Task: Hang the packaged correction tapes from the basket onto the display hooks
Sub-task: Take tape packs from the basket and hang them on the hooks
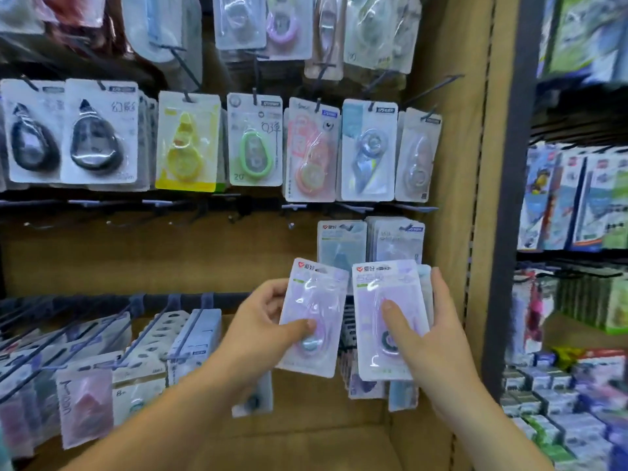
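Tan board backing (153, 260) fills a shop display wall, its rows of black wire hooks (436, 87) carrying carded correction tapes. At 6 o'clock, the left hand (261, 321) pinches one lilac blister-packed correction tape (314, 317). The right hand (438, 338) grasps a small stack of the same packs (384, 321) (neither is on a hook). Boxed stationery shelves (577, 198) stand at 3 o'clock.

A stationery shop is shown. Blister-carded correction tapes (255, 141) are hung in rows on metal display hooks (431, 90) across the upper and middle frame, against a brown backboard (170, 260). At the right edge, shelves (577, 256) are stocked with small boxed goods (557, 396).
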Available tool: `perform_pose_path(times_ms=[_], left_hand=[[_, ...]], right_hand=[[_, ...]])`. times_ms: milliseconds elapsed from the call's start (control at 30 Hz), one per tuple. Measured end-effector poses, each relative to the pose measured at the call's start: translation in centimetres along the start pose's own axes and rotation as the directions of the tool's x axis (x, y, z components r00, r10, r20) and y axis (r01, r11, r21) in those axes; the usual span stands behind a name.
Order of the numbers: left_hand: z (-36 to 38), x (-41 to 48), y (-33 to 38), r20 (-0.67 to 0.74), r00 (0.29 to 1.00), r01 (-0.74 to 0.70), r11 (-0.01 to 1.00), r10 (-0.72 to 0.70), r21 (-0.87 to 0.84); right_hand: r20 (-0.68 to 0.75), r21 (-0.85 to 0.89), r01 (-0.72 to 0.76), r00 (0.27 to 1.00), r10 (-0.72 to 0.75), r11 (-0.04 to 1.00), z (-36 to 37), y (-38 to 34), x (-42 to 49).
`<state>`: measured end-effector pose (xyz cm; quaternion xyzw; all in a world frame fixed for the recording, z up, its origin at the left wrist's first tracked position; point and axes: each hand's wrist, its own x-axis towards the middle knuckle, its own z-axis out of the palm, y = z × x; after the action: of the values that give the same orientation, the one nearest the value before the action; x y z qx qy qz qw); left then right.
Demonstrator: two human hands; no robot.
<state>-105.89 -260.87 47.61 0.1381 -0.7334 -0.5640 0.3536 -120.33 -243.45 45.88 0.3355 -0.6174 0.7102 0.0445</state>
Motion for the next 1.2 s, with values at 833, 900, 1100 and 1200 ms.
perform_pose_path(times_ms=[833, 900, 1100, 1200], left_hand=[[5.9, 11.4, -2.4, -0.14, 0.942, -0.219, 0.875, 0.305, 0.432], [5.6, 12.0, -2.3, -0.1, 0.953, -0.209, 0.86, 0.286, 0.466], [5.2, 8.2, -1.0, -0.106, 0.929, -0.278, 0.859, 0.354, 0.431], [6.5, 5.0, 0.2, 0.111, 0.977, -0.196, 0.971, 0.182, 0.139]], right_hand=[[0.005, -0.079, 0.178, 0.984, -0.178, 0.981, -2.3, 0.6, 7.2], [0.007, -0.06, 0.169, 0.986, -0.169, 0.984, -2.0, 0.3, 7.2], [0.044, -0.023, 0.159, 0.986, -0.158, 0.987, -1.2, 1.0, 6.9], [0.068, 0.0, 0.157, 0.985, -0.157, 0.988, 0.0, 1.4, 6.7]])
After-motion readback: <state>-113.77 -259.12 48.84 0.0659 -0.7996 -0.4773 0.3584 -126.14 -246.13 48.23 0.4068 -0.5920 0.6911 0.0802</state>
